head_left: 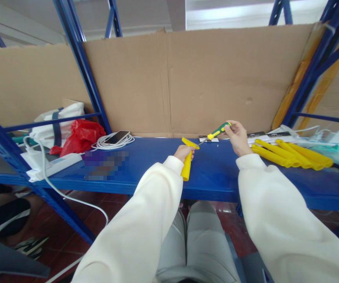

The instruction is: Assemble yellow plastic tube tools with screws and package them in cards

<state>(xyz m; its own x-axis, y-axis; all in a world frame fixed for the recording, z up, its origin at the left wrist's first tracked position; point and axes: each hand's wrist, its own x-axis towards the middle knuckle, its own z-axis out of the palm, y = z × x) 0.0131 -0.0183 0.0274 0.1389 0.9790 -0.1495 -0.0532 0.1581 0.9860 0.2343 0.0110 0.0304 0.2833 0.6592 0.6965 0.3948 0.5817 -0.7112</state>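
My left hand [182, 152] is closed round a long yellow plastic part [186, 167], held upright over the blue shelf [146, 165]. My right hand [238, 136] grips a screwdriver [216, 132] with a green and yellow handle. Its metal tip points down to the left and meets the top of the yellow part. Both arms wear white sleeves. A tiny pale speck that may be a screw [218, 144] lies on the shelf between my hands.
Several more yellow parts [290, 154] lie at the right beside papers and clear bags. A phone [118, 136] rests on a coiled white cable, with a red bag [81, 135] and a white power strip [54, 164] at left. Cardboard lines the back; another person's leg shows at far left.
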